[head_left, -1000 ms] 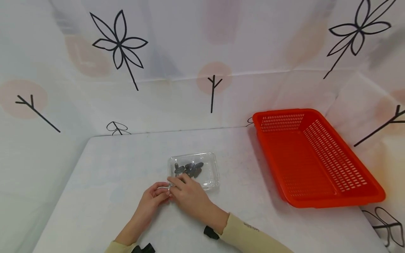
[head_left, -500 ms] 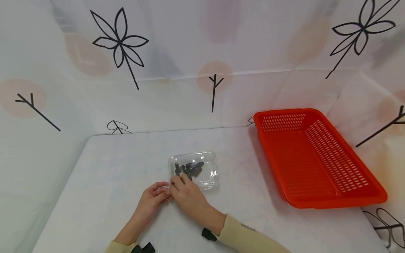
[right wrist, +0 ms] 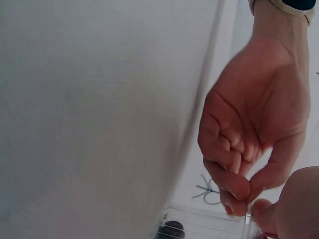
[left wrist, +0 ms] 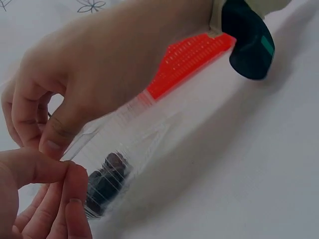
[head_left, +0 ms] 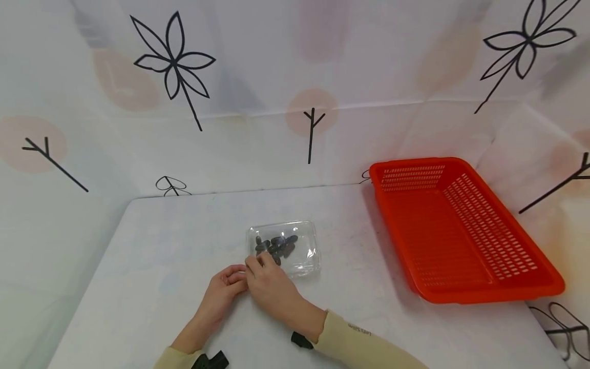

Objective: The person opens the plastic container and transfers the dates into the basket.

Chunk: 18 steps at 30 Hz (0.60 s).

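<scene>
A clear plastic box [head_left: 305, 254] lies in the middle of the white table in the head view, with several dark oval pieces [head_left: 280, 245] inside. At its near left corner my left hand [head_left: 222, 297] pinches the edge between thumb and fingers. Right beside it, my right hand [head_left: 275, 291] has its thumb and curled fingers on the same corner. In the left wrist view the left fingertips [left wrist: 75, 172] meet at the rim, just below the right thumb. The box's ribbed side [left wrist: 134, 142] shows there. My fingers hide the gripped corner in the head view.
A large red plastic basket [head_left: 433, 225] with slotted walls stands on the right of the table [head_left: 152, 256]. A white cloth backdrop [head_left: 258, 148] with black plant drawings rises behind and at both sides. Black devices [head_left: 212, 360] sit at both wrists.
My right hand has shifted very slightly left along the corner, its fingers drawing closer to the left hand. Some dark pieces in the box have turned a little. The basket has stayed put.
</scene>
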Motion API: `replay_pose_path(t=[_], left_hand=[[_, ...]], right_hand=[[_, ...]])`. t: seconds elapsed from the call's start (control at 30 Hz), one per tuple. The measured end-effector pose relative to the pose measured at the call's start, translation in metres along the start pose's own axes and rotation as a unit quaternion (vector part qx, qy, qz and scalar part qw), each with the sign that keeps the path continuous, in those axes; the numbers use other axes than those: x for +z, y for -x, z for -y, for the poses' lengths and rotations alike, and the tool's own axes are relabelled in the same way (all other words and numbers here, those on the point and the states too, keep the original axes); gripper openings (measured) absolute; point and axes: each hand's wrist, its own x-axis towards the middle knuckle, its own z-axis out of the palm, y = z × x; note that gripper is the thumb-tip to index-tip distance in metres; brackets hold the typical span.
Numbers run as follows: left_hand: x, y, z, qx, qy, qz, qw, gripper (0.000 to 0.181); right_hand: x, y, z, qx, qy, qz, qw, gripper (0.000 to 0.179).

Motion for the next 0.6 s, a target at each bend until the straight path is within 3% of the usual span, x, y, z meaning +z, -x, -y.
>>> replay_pose_path(t=[0.17, 0.43, 0.5, 0.6], left_hand=[[0.006, 0.0, 0.001, -0.008, 0.013, -0.011, 0.9998, 0.029], [0.011, 0.003, -0.001, -0.02, 0.037, -0.023, 0.9988, 0.025], [0.012, 0.003, -0.001, -0.018, 0.043, -0.021, 0.9987, 0.025], [0.011, 0.002, 0.0, -0.015, 0.055, -0.016, 0.9983, 0.026]], right_hand=[[0.001, 0.001, 0.001, 0.016, -0.012, 0.002, 0.9998, 0.018], [0.0, 0.001, 0.001, 0.001, 0.014, 0.022, 0.9997, 0.02], [-0.003, -0.001, -0.002, 0.011, -0.005, 0.004, 0.9999, 0.019], [-0.01, -0.005, -0.009, 0.054, -0.082, -0.038, 0.9945, 0.011]])
